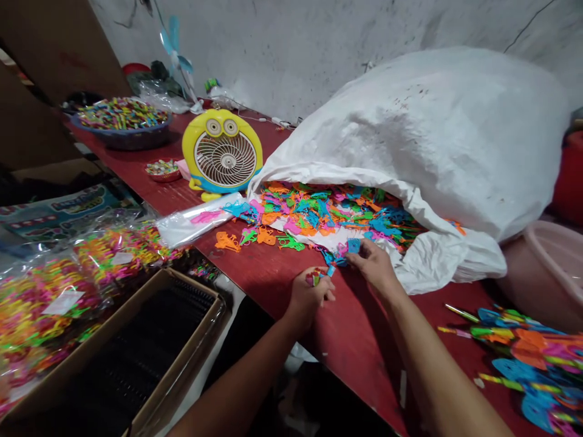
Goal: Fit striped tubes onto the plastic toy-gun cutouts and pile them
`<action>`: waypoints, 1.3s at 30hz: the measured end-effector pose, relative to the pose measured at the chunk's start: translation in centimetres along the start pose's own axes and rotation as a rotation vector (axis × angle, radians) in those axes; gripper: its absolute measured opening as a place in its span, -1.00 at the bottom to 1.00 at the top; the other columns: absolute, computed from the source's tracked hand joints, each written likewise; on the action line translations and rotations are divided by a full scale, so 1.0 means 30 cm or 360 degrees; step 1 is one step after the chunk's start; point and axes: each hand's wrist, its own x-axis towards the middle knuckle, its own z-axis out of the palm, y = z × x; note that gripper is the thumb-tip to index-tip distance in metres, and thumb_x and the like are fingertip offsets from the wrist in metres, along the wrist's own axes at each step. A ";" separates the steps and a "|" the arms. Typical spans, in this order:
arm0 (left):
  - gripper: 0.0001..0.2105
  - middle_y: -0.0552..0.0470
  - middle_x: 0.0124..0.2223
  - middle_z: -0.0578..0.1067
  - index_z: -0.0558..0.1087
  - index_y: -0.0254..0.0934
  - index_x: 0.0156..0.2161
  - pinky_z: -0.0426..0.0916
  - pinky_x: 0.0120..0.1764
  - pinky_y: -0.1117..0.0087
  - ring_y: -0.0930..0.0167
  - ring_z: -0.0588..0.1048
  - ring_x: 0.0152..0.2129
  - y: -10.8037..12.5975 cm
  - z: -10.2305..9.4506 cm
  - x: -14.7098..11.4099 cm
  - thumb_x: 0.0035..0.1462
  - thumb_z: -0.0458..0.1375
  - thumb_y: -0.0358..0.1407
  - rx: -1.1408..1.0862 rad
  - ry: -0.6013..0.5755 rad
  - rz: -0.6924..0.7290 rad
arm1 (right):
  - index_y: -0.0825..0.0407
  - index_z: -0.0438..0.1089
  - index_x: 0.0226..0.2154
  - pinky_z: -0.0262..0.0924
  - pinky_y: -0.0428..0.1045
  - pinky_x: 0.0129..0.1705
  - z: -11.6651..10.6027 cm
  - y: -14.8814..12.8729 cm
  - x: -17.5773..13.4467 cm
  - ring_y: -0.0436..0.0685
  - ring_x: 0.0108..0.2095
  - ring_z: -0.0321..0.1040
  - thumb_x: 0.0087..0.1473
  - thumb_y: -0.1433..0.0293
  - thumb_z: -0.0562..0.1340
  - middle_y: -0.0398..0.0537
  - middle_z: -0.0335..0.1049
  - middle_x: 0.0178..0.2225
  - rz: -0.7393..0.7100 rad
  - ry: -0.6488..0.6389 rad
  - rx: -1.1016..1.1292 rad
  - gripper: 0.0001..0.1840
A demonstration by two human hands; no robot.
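Observation:
My left hand [312,294] is closed around several small, multicoloured plastic pieces [316,277] whose ends poke out above the fist. To its right, my right hand [376,264] pinches a flat blue plastic piece [353,245] between thumb and fingers. Both hands are over the red table [273,285], just in front of a big white sack [432,121]. Out of the sack's open mouth spills a heap of flat plastic pieces [319,209] in orange, blue, green and pink. A few orange pieces [226,241] lie loose at the heap's left.
A yellow fan [223,152] stands left of the sack, with a basin of small pieces [127,136] behind. Finished-looking coloured sticks [537,352] lie at right by a pink tub [546,261]. Below left are a cardboard box [136,352] and filled clear bags [54,303].

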 end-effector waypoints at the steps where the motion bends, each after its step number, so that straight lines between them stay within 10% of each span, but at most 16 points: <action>1: -0.78 0.06 -0.53 0.46 0.39 -0.37 -0.23 0.07 -0.67 0.57 0.55 0.33 -0.71 0.001 0.007 -0.002 -0.02 0.15 -0.31 -0.0040 0.0029 -0.0002 | 0.03 0.33 -0.31 0.32 0.00 -0.45 -0.003 -0.017 -0.045 0.09 -0.47 0.36 -0.06 0.21 0.27 -0.14 0.37 -0.47 0.0068 0.0045 0.0160 -0.72; 5: -0.86 0.08 -0.60 0.43 0.39 -0.35 -0.35 0.03 -0.68 0.56 0.56 0.27 -0.75 -0.016 0.048 -0.019 -0.08 0.11 -0.35 -0.0071 0.0003 -0.0040 | 0.00 0.32 -0.27 0.34 -0.02 -0.42 0.023 -0.073 -0.220 0.04 -0.47 0.37 -0.17 0.23 0.41 -0.17 0.41 -0.42 0.0367 0.0384 0.0896 -0.59; 8: -0.86 0.11 -0.62 0.41 0.39 -0.33 -0.36 0.00 -0.69 0.54 0.57 0.23 -0.77 -0.030 0.078 -0.043 -0.12 0.09 -0.38 -0.0063 -0.0093 -0.0075 | 0.03 0.40 -0.29 0.33 0.00 -0.26 0.039 -0.064 -0.319 0.06 -0.35 0.40 -0.13 0.23 0.41 -0.09 0.46 -0.33 0.0391 0.0499 0.0814 -0.65; 15: -0.82 0.10 -0.56 0.43 0.41 -0.37 -0.32 0.07 -0.56 0.54 0.58 0.27 -0.67 -0.020 0.091 -0.096 -0.13 0.12 -0.43 -0.0101 -0.0330 -0.0037 | 0.05 0.48 -0.28 0.22 -0.05 -0.30 -0.067 0.002 -0.451 0.06 -0.38 0.35 0.03 0.16 0.30 -0.12 0.46 -0.39 0.0310 0.0059 0.0158 -0.70; 19: -0.80 0.10 -0.53 0.44 0.39 -0.37 -0.26 0.08 -0.53 0.54 0.59 0.27 -0.67 -0.021 0.092 -0.116 -0.03 0.19 -0.35 -0.0208 -0.0441 -0.0046 | 0.03 0.36 -0.39 0.08 -0.09 -0.53 -0.117 -0.042 -0.487 -0.02 -0.60 0.21 0.15 0.11 0.20 -0.20 0.34 -0.55 0.0368 0.0095 0.0149 -0.68; 39: -0.66 0.09 -0.48 0.42 0.43 -0.38 -0.23 0.19 -0.50 0.52 0.58 0.29 -0.63 -0.055 0.079 -0.116 0.00 0.31 -0.14 -0.0217 -0.0627 -0.0002 | -0.05 0.25 -0.39 0.17 -0.04 -0.38 -0.028 -0.089 -0.512 0.02 -0.53 0.26 0.28 0.20 0.05 -0.18 0.32 -0.53 0.0156 0.0273 0.0055 -0.73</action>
